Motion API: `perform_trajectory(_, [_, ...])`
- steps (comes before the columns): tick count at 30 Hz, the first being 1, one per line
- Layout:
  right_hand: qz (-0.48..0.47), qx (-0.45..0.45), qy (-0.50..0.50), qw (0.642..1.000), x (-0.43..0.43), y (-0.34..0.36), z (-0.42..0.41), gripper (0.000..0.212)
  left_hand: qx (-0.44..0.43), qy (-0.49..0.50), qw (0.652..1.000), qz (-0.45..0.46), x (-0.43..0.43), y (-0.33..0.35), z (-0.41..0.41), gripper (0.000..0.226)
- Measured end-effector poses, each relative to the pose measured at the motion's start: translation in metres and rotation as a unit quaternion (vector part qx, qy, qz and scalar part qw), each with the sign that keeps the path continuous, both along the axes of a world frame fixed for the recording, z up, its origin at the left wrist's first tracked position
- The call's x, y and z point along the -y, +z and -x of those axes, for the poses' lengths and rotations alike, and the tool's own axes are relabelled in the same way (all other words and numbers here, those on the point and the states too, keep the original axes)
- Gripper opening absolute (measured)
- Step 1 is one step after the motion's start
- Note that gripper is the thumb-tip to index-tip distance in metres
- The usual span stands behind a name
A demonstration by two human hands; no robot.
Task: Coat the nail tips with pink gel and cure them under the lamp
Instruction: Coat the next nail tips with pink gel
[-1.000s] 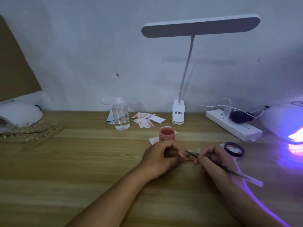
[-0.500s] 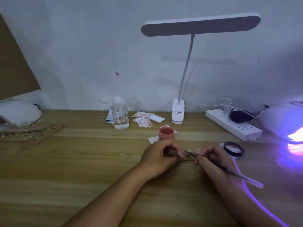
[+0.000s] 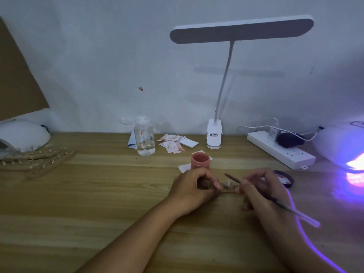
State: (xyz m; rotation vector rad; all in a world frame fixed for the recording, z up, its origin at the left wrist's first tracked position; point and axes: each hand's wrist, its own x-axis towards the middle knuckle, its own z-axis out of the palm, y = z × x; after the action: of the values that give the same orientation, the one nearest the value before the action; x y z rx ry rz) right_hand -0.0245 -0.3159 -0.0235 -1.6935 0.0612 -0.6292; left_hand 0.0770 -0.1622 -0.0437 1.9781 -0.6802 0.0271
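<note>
My left hand (image 3: 194, 191) grips one end of a small wooden strip (image 3: 229, 189) that lies on the table and carries clear nail tips. My right hand (image 3: 262, 191) pinches a thin brush (image 3: 283, 205); its bristle end is raised above the strip and points up-left, and its pale handle sticks out to the lower right. An open jar of pink gel (image 3: 200, 161) stands just behind my left hand. The jar's dark lid (image 3: 284, 179) lies to the right, partly hidden by my right hand. A lit curing lamp (image 3: 342, 146) glows purple at the right edge.
A second white curing lamp (image 3: 21, 134) sits at the far left with wooden strips of nail tips (image 3: 37, 159) before it. At the back stand a clear bottle (image 3: 144, 137), stained wipes (image 3: 173, 145), a desk lamp (image 3: 213, 135) and a power strip (image 3: 280, 149).
The brush tip has lifted off the nail tips and moved up and left, toward the jar. My left hand still grips the strip in the same spot.
</note>
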Motion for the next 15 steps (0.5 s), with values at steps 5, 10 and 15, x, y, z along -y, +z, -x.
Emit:
perform_trajectory(5, [0.294,0.086,-0.105,0.946,0.003,0.005,0.003,0.017,0.006,0.008,1.000,-0.004,0.001,0.002,0.002,0.013])
perform_trajectory(10, [0.476,0.104,-0.102,0.867,-0.002,0.002,0.001,0.044,0.047,0.018,0.999,-0.021,0.002,0.002,0.006,0.020])
perform_trajectory(15, [0.471,0.092,-0.108,0.871,0.001,-0.006,-0.006,0.040,0.154,0.025,0.986,-0.063,0.002,0.002,0.008,0.020])
